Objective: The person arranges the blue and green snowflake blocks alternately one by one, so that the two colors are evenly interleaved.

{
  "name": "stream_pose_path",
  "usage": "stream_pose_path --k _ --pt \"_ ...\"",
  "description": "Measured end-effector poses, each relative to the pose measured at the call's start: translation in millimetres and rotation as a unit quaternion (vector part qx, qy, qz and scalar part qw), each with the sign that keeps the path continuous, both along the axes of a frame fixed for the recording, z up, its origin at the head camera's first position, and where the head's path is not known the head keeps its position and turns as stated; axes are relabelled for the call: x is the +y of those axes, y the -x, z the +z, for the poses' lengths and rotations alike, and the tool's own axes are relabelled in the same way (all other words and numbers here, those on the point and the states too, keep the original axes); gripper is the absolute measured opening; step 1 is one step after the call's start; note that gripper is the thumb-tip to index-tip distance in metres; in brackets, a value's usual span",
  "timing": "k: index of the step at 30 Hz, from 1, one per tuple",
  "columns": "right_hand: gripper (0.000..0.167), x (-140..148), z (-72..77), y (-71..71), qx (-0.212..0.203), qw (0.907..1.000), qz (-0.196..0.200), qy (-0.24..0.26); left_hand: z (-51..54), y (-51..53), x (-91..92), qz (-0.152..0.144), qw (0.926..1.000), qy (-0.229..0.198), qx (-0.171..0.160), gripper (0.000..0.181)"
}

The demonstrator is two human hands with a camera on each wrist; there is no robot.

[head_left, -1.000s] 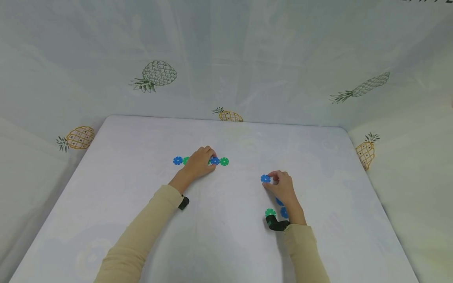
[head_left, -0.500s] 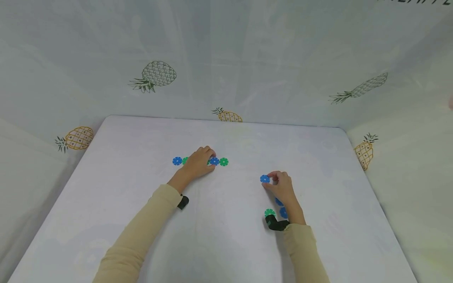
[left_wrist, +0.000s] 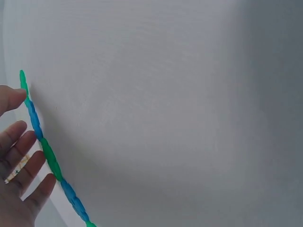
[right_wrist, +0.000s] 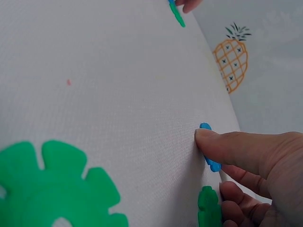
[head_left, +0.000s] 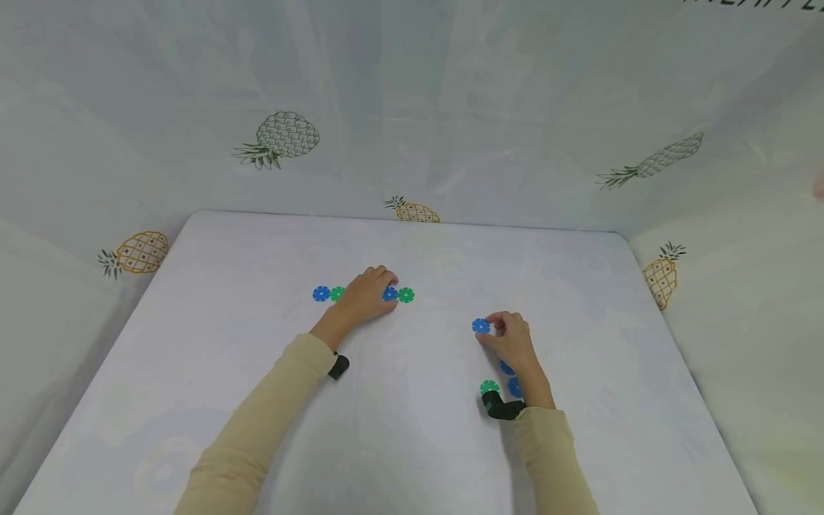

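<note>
A row of joined blue and green snowflake building discs lies across the table. My left hand covers its middle and holds it, thumb on the near side and fingers on the far side. In the left wrist view, the green end disc sticks out past the thumb, and fingertips touch the discs beyond it. My right hand pinches a single blue disc between thumb and forefinger, to the right of the row. In the right wrist view, a green disc is seen edge-on beside the curled fingers.
By the right wrist lie a loose green disc and blue discs, partly hidden by the arm. Dark wrist cameras sit under both forearms. The white table ends at a pineapple-printed curtain.
My left hand has slid slightly right along the row, nearer the green end disc. The right hand and its blue disc stay almost where they were.
</note>
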State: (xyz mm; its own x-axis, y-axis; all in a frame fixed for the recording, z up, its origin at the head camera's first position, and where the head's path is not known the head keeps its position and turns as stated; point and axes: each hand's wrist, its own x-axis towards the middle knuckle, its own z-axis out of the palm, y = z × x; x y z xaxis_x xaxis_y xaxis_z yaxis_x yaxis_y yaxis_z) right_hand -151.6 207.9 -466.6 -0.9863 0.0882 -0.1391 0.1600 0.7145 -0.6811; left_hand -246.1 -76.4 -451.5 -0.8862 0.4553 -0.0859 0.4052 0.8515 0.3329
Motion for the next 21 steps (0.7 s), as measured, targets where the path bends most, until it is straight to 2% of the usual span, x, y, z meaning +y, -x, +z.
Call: stream_pose_path --k 11,21 --pt "0.035 -0.7 1.4 0.7 -0.011 0.9999 -0.004 0.002 -1.5 -0.2 10.2 -0.019 0.9997 -0.016 0.008 0.040" --pt "0.035 -1.2 0.5 0.0 0.000 1.0000 -0.004 0.003 -0.1 -4.0 17.0 -0.019 0.9995 -0.016 0.018 0.037"
